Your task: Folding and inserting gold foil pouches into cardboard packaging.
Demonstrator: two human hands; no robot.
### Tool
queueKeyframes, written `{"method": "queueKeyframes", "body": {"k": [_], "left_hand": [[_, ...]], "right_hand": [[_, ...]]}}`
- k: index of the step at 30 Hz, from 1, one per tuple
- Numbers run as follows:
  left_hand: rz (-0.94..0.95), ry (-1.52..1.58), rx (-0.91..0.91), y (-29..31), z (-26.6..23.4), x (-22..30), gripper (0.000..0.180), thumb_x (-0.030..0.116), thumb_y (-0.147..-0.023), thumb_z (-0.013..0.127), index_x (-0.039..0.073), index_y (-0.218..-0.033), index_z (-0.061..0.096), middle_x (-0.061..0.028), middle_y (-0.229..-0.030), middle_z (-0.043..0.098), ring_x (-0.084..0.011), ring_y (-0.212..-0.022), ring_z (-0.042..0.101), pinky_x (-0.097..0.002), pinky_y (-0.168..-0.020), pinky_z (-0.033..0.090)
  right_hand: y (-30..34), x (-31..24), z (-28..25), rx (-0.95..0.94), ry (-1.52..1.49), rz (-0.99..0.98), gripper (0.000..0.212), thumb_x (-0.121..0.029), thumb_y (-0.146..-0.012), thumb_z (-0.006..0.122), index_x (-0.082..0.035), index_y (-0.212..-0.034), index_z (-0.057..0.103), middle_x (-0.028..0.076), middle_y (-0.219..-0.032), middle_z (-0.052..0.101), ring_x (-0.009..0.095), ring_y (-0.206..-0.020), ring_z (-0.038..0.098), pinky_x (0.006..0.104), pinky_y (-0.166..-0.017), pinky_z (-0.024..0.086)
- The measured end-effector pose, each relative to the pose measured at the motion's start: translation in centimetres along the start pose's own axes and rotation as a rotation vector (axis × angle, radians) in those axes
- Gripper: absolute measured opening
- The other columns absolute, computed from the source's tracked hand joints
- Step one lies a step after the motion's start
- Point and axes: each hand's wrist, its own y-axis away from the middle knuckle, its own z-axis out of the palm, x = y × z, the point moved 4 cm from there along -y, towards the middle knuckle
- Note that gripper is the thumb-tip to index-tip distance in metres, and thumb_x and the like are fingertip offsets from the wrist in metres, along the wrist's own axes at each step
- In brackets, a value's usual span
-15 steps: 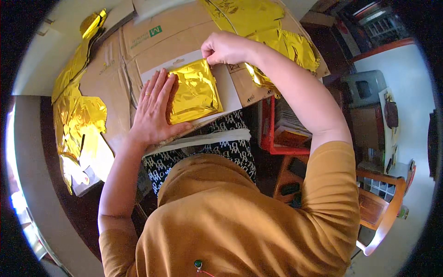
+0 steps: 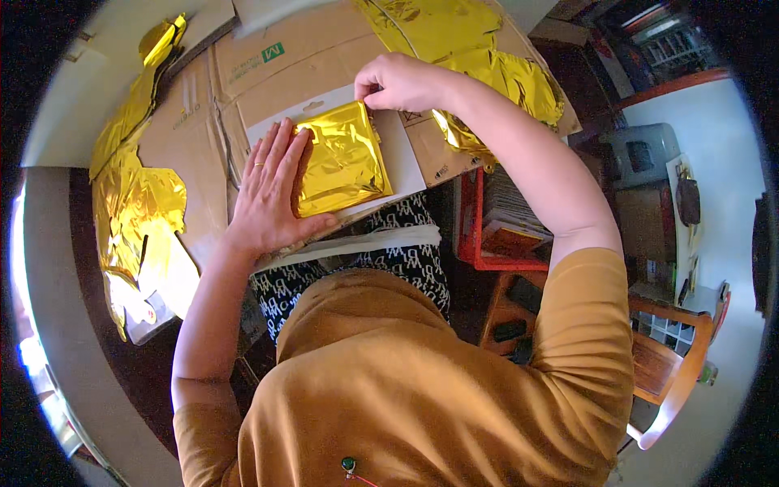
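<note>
A folded square of shiny gold foil (image 2: 339, 162) lies on a white card (image 2: 406, 158) that has a hanger slot at its far edge. Flat along the foil's left side rests my left hand (image 2: 272, 191), its fingers stretched out and thumb reaching along the near edge. My right hand (image 2: 402, 83) is closed in a pinch at the foil's far right corner. The fingertips there partly hide the corner they grip.
Flattened cardboard (image 2: 300, 73) covers the work surface. Loose gold foil sheets (image 2: 150, 203) hang over its left side, and more crumpled gold foil (image 2: 519, 85) lies far right. Below right stands a red crate (image 2: 507, 264) holding stacked flat items, near a wooden chair (image 2: 661, 365).
The foil's top looks smoother and more taut, and its far right corner has shifted slightly away from me. Both hands stay almost where they were.
</note>
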Motion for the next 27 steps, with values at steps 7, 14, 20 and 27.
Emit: {"method": "queueKeyframes", "body": {"k": [7,14,20,27], "left_hand": [[-0.012,-0.015,-0.024,-0.1,-0.1,0.1,0.112,0.071,-0.071,0.065,0.007,-0.153,0.024,-0.0224,-0.158,0.022,-0.0364,-0.148,0.017,-0.0487,-0.120,0.013],[-0.010,-0.064,-0.031,0.0,0.3,0.1,0.110,0.072,-0.072,0.063,0.008,-0.153,0.024,-0.0239,-0.157,0.021,-0.0378,-0.148,0.016,-0.0496,-0.120,0.012],[-0.015,-0.084,-0.047,0.0,0.2,0.2,0.109,0.072,-0.072,0.063,0.009,-0.153,0.025,-0.0247,-0.157,0.020,-0.0385,-0.148,0.015,-0.0499,-0.120,0.011],[-0.025,-0.090,-0.063,-0.1,0.1,0.2,0.109,0.071,-0.073,0.063,0.009,-0.154,0.025,-0.0244,-0.158,0.019,-0.0379,-0.148,0.014,-0.0493,-0.120,0.011]], "right_hand": [[0.3,0.0,0.7,0.097,0.088,-0.035,0.012,-0.013,-0.081,0.064,-0.001,-0.083,0.061,0.012,-0.079,0.063,0.027,-0.073,0.061,0.0374,-0.067,0.049],[1.0,-0.9,0.9,0.277,0.282,-0.083,0.010,-0.016,-0.079,0.063,-0.007,-0.080,0.058,0.010,-0.079,0.059,0.030,-0.075,0.061,0.0420,-0.068,0.049],[2.3,-2.9,0.8,0.493,0.737,-0.464,0.011,-0.016,-0.078,0.066,-0.009,-0.086,0.063,0.002,-0.083,0.059,0.020,-0.077,0.059,0.0326,-0.069,0.045],[2.3,-3.0,0.8,0.361,0.799,-0.561,0.009,-0.012,-0.076,0.065,-0.011,-0.084,0.062,0.001,-0.079,0.056,0.018,-0.072,0.056,0.0316,-0.069,0.043]]}}
